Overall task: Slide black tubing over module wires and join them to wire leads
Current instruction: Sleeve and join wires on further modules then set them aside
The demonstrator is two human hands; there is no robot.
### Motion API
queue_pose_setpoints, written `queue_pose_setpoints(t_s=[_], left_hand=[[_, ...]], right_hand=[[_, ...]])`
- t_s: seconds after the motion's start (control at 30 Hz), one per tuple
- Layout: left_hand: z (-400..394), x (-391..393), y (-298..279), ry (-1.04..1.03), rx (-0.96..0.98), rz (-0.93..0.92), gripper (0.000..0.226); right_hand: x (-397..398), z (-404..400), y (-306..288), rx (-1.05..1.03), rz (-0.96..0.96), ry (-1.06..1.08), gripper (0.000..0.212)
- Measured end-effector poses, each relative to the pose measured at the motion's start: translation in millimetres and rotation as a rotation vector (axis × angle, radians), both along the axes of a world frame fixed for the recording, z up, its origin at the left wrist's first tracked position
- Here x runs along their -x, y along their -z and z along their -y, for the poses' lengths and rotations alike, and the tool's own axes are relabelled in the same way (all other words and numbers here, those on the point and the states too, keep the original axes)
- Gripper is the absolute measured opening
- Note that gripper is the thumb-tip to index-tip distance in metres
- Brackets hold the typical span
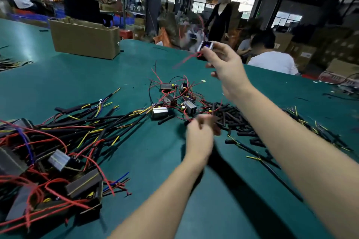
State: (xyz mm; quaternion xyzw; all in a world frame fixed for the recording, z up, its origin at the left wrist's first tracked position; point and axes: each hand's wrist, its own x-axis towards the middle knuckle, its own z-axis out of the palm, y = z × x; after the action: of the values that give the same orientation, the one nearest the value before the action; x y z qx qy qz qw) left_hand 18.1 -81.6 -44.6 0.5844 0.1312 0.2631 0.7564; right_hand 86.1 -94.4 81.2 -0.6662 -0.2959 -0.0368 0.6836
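Note:
My right hand point(225, 66) is raised above the green table and pinches a small module point(205, 47) whose red wires point(186, 60) trail down to the left. My left hand point(200, 130) hovers low over the table with its fingers curled; motion blur hides whether it holds anything. Just beyond it lies a heap of short black tubing pieces point(231, 116). A cluster of small modules with red wires point(174, 99) sits in the middle of the table. Black-sleeved wire leads with yellow tips point(303, 120) lie to the right.
A pile of finished modules with sleeved wires point(58, 141) fills the left foreground. A cardboard box point(85, 38) stands at the back left of the green table point(136, 64). Several people sit or stand beyond the table's far edge.

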Motion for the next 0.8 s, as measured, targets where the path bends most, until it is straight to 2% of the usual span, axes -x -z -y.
queue_pose_setpoints(t_s=[0.13,0.27,0.37,0.53,0.67,0.73,0.8], left_hand=[[-28.1,5.7,-15.4,0.058,0.442,0.137,0.026],[-37.6,11.7,-20.1,0.214,0.527,0.122,0.028],[-32.1,11.6,-22.3,0.271,0.433,0.065,0.017],[-16.2,14.2,-21.8,0.349,0.168,0.082,0.022],[-12.6,17.8,-24.5,0.253,-0.016,0.111,0.012],[-13.8,19.7,-27.0,0.227,-0.059,0.124,0.017],[-13.1,22.1,-28.3,0.238,-0.101,0.13,0.018]], right_hand=[[13.6,60.1,17.1,0.13,-0.061,-0.087,0.023],[36.4,102.2,54.7,0.233,-0.062,-0.225,0.029],[45.8,119.7,78.9,0.329,-0.058,-0.248,0.035],[51.6,127.9,102.0,0.387,-0.03,-0.185,0.036],[49.6,131.4,109.2,0.492,0.034,-0.066,0.032],[47.7,131.6,107.0,0.419,0.058,0.018,0.022],[46.4,131.6,103.9,0.261,0.059,0.105,0.013]])
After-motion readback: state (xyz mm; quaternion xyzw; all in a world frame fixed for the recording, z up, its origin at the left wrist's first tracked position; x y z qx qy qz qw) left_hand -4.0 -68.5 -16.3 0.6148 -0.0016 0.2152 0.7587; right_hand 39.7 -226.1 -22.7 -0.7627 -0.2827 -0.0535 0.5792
